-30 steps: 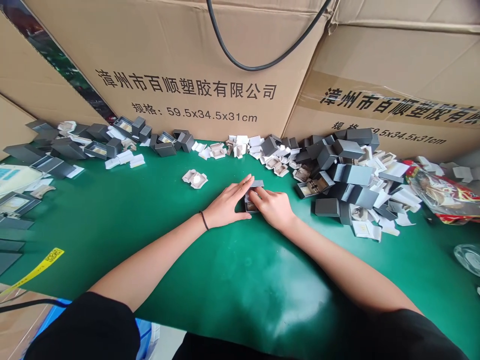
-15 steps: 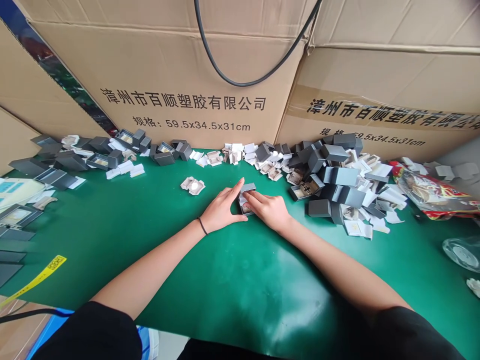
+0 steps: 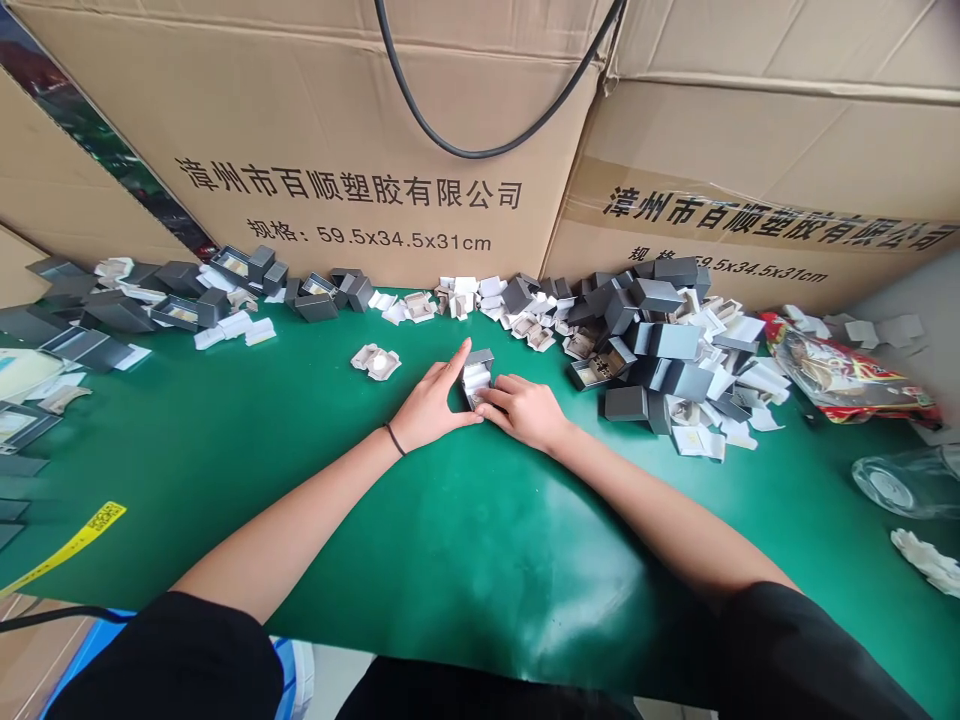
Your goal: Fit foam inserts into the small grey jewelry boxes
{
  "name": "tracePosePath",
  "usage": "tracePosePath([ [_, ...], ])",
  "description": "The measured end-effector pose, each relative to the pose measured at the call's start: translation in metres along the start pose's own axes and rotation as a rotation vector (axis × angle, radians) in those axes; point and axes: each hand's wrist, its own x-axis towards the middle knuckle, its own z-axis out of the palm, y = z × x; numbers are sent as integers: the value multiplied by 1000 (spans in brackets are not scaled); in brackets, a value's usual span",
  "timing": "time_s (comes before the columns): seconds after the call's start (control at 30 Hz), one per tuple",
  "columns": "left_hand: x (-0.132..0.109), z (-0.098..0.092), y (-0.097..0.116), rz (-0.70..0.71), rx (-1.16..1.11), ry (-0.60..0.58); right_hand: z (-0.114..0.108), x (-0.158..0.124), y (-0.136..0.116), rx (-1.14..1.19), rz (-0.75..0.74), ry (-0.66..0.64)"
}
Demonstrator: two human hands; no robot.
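Seen from above, a person's left hand (image 3: 430, 408) and right hand (image 3: 525, 410) meet mid-surface, each grip pinching one small grey box (image 3: 477, 372) with a white insert showing, lid apparently not yet shut. To the right a big pile (image 3: 660, 350) of boxes and inserts looks loose; another heap (image 3: 150, 300) of grey boxes lies at the left on the green surface (image 3: 450, 540).

box (image 3: 477, 372): lower part hidden behind both hands' fingers
box contents: too small to tell
jar (image 3: 911, 480): cut by right edge
left-edge boxes (image 3: 15, 425): cropped
right carton (image 3: 757, 215) print: partly behind pile
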Motion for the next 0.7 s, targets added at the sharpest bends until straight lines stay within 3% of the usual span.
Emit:
tracePosePath([
  [0.23,-2,0,-2,5,-25,-12,-6,-3,2,28,157,20],
  [0.43,-2,2,-3,95,9,5,-8,4,-6,-15,187,-121],
  [0.7,-6,3,-3,167,48,25,-8,4,-12,-4,188,-131],
])
